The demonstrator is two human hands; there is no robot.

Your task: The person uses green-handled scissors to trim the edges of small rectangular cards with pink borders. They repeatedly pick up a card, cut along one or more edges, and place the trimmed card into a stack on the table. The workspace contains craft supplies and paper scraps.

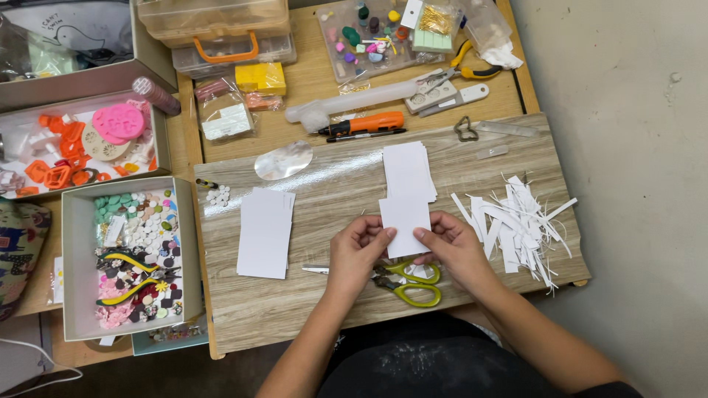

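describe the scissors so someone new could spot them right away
Start at the wooden board in the middle, near edge. The scissors lie flat there, partly under both hands, below the white card they hold. Only cutting tool on the board, with yellow-green loop handles.

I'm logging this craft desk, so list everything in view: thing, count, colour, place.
card: one, white, held in both hands.
card stacks: two, white, one left of the hands, one behind the held card.
scissors: one, green handles, under the hands.
paper strips: many, white, right end of board.
utility knife: one, orange and black, behind the board.
pliers: one, yellow handles, far right.
open box: one, grey, left, holding small shapes.
clear case: one, orange handle, top.
left hand: fingers on the card's left edge.
right hand: fingers on its right edge.
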